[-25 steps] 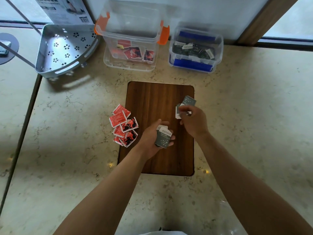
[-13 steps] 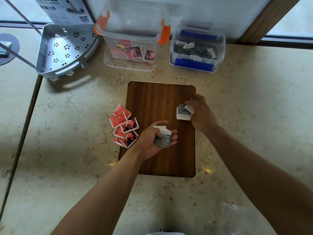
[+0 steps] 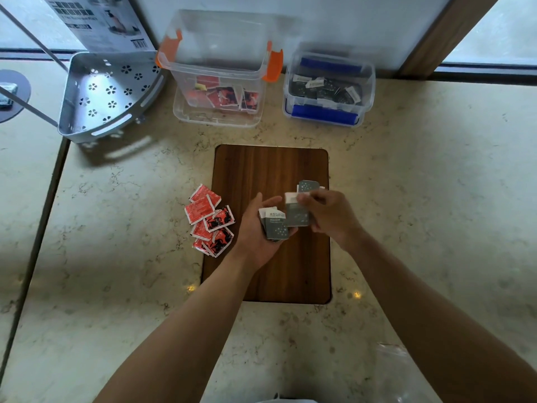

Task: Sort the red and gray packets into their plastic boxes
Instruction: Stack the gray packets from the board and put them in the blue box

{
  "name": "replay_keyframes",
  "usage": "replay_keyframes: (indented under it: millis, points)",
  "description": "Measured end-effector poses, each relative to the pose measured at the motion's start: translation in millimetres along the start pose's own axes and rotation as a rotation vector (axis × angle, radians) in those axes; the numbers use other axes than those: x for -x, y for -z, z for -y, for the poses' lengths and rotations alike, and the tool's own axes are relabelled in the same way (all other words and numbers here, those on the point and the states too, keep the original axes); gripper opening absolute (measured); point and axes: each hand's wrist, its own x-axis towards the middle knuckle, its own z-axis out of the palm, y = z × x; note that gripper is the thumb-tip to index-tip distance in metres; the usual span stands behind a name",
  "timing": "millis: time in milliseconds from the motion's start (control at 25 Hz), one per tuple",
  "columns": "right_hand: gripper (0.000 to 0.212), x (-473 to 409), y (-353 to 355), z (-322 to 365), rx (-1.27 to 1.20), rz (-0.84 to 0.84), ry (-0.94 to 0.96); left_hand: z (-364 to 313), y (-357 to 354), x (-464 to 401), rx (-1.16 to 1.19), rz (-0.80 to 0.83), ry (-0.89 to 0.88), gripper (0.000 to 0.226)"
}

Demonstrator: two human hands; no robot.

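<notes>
My left hand [image 3: 255, 228] is cupped palm up over the wooden board [image 3: 270, 167], holding a stack of gray packets [image 3: 276, 226]. My right hand [image 3: 328, 213] pinches another gray packet [image 3: 296, 213] and rests it against that stack. One more gray packet [image 3: 308, 186] lies on the board just behind my right fingers. Several red packets [image 3: 209, 219] lie in a heap at the board's left edge. The clear box with orange clips [image 3: 219, 82] holds red packets. The clear box with blue clips [image 3: 328, 88] holds gray packets.
A grey perforated corner shelf [image 3: 107, 94] stands at the back left, with a printed carton [image 3: 98, 21] behind it. A thin metal rod [image 3: 29, 103] crosses the left side. A seam runs down the marble counter [image 3: 116, 286] at the left. Clear plastic [image 3: 398, 370] lies at the front right.
My right hand picked a gray packet off the board and brought it left to my left hand's stack. The left hand opened from a loose grip to a cupped palm.
</notes>
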Motion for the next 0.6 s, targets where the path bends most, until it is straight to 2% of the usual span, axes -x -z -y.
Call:
replay_keyframes:
  millis: [40,80,120,240,320,400,480,600]
  points:
    - [0.025,3,-8,1,0.016,0.127,0.004,0,-2,-1,0.007,0.012,0.009,0.058]
    - [0.027,4,-14,0,0.036,0.185,0.015,-1,-3,-1,-0.002,0.023,0.017,0.06]
    - [0.028,1,-18,-2,0.064,0.148,0.028,-1,-4,-2,-0.032,0.035,0.02,0.058]
    - [0.023,-19,-14,-9,0.207,-0.247,0.008,0,0,-3,-0.148,-0.002,-0.003,0.037]
    - [0.024,-31,-5,-18,0.284,-0.371,-0.039,0,4,-5,-0.175,-0.052,-0.009,0.04]
    - [0.043,-39,0,-28,0.361,-0.339,-0.046,0,7,-5,-0.143,-0.055,-0.001,0.043]
    - [0.062,-43,0,-32,0.457,-0.236,-0.018,-2,9,-5,-0.114,-0.039,0.014,0.045]
    - [0.061,-47,1,-35,0.544,-0.17,0.045,-6,13,-3,-0.113,-0.009,0.028,0.048]
